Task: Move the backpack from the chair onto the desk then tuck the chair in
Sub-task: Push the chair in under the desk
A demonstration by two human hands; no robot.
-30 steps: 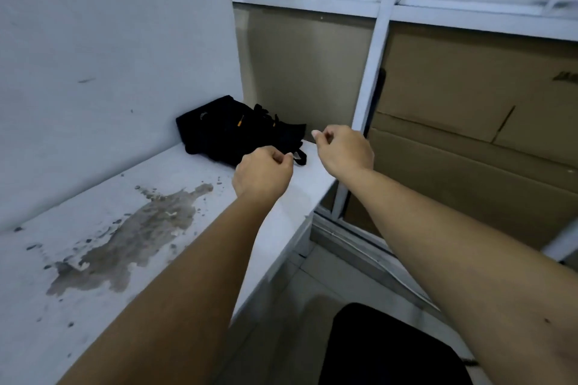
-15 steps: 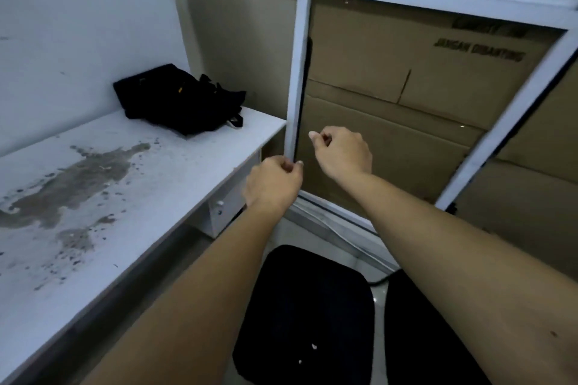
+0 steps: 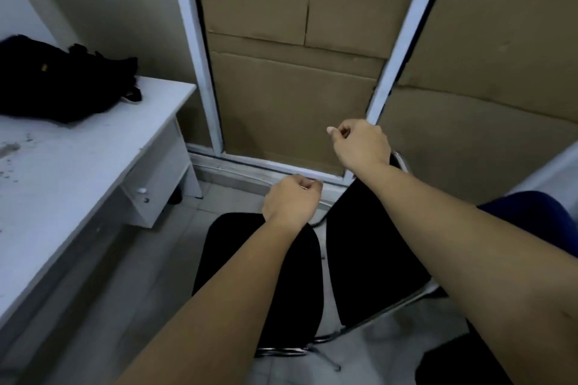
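The black backpack (image 3: 62, 78) lies on the far end of the white desk (image 3: 78, 159), against the wall at the left. The black chair (image 3: 281, 275) with a metal frame stands on the floor to the right of the desk, its seat below my arms and its backrest at the right. My left hand (image 3: 291, 200) hovers over the front of the seat, fingers curled shut on nothing. My right hand (image 3: 359, 144) is higher, above the top of the backrest, also curled shut and holding nothing.
Flattened cardboard (image 3: 294, 72) fills white-framed panels (image 3: 197, 56) straight ahead. The desk has a drawer unit (image 3: 156, 184) at its right end. A blue seat (image 3: 538, 219) shows at the right edge. Tiled floor lies between desk and chair.
My view has swung right and down from the desk to the chair. Both hands have come away from the backpack and dropped towards the chair, still curled.
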